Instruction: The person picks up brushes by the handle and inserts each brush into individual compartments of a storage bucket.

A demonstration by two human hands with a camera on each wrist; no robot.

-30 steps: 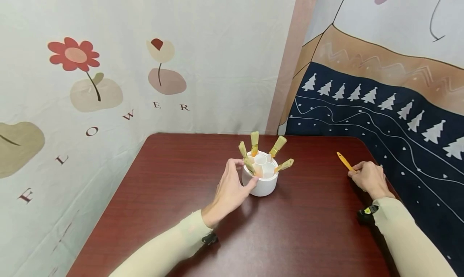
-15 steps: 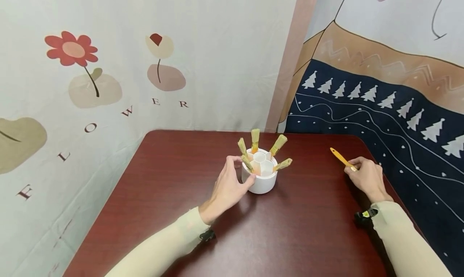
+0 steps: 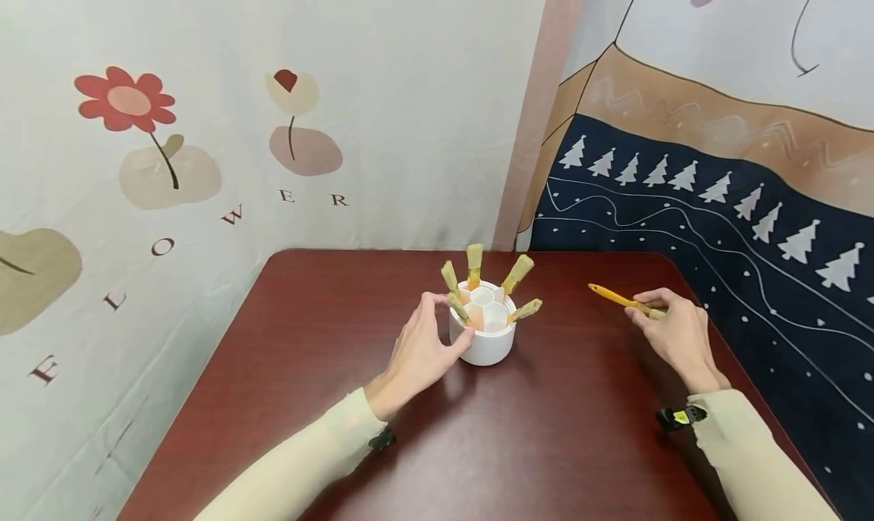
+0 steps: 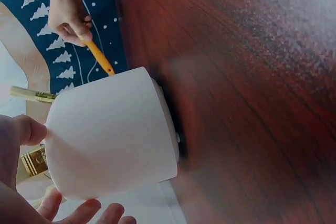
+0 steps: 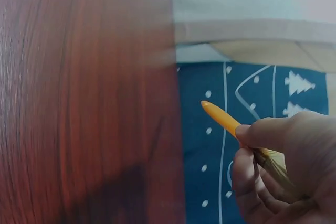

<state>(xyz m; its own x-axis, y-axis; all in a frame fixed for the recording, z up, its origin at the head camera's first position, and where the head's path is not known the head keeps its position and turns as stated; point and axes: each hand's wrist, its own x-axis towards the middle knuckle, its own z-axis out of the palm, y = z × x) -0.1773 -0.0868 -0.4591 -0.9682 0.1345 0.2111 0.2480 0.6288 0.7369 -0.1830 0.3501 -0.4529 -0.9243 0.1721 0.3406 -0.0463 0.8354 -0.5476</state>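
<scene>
A white round brush holder with inner compartments stands on the table. Several paintbrushes lean outward in it, bristles up. My left hand grips the holder from its left, thumb at the near rim. The left wrist view shows the holder's smooth side close up, with fingertips at its rim. To the right, above the table, my right hand pinches another paintbrush with an orange handle. That handle points left in the head view, and its bristles lie inside the hand in the right wrist view.
The dark red wooden table reaches back to a pale wall cloth printed with flowers. On the right hangs a navy cloth with white trees, close beside the table's right edge.
My right hand has moved left a little with the paintbrush, whose handle has swung to lie flatter and point more to the left. The left hand keeps its grip on the brush holder.
</scene>
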